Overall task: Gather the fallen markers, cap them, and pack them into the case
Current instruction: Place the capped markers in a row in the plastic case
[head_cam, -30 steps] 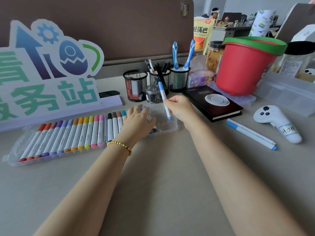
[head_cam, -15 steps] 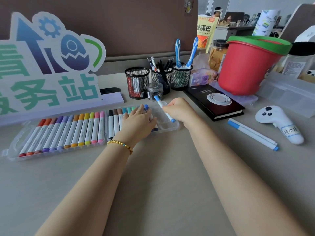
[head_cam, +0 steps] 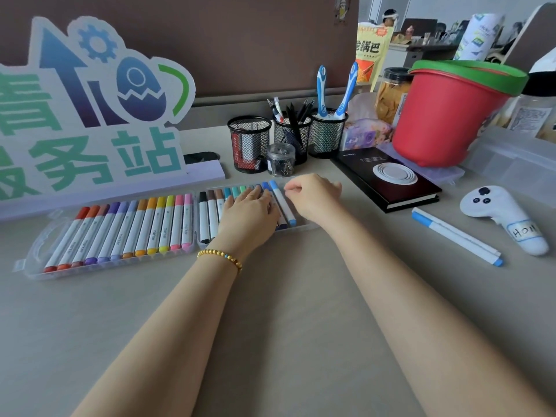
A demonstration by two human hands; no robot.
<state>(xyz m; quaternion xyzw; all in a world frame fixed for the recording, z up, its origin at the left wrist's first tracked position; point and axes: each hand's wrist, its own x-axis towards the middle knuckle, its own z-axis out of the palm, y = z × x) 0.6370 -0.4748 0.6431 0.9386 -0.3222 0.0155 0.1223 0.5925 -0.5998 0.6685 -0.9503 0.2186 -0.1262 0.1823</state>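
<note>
Behind your beige desk (head_cam: 270,341) runs a brown partition, with a printed sign (head_cam: 90,121) standing at the far left and an office visible beyond on the right. Your clear marker case (head_cam: 33,257) lies open just in front of the sign, both halves lined with capped markers. Your left hand (head_cam: 249,215) rests flat on the right half, fingers straight over the blue-green markers. Your right hand (head_cam: 313,197) hovers just beside it with the grip loosely curled, holding nothing. A light blue marker (head_cam: 282,203) lies in the last filled slot, between your hands. Two more blue markers (head_cam: 457,236) lie on the desk to your right, touching a white controller (head_cam: 505,218). Mesh pen cups (head_cam: 249,142), a black book (head_cam: 388,179) and a red bucket (head_cam: 451,115) crowd the far edge; the near desk is bare around your forearms.
</note>
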